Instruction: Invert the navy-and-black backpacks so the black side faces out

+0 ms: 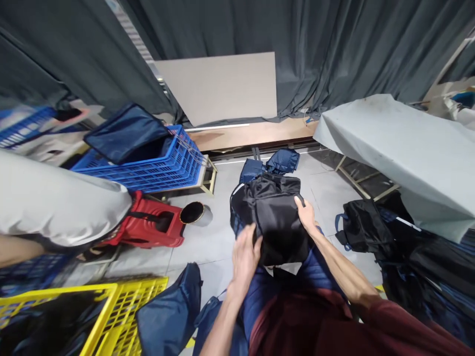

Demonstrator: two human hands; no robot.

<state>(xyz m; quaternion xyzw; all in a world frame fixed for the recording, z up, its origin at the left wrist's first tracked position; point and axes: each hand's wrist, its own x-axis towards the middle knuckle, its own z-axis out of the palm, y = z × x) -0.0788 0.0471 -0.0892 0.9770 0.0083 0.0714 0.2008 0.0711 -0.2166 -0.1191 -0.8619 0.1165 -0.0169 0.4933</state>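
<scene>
Fingers of the left hand [245, 252] sit half bent at the left edge of a black bag [284, 227], thumb slightly apart; I cannot tell whether they grip cloth. It lies across the person's lap [315, 267] and looks light, soft and a bit slippery, likely to sag, so 2 side seams seem the best hold. The right hand [306, 215] pinches its upper right edge, fingertips hidden. Around it, from the left: a co-worker's pale clothing [63, 207], a yellow crate [143, 296], a red stool [141, 238], a blue crate [159, 173] on a low table's right end, a blue bag [174, 306] and a bin [207, 217]. Rightward, dark bags [438, 262] crowd the floor below a cloth-covered table's [401, 133] near edge, limiting elbow room.
</scene>
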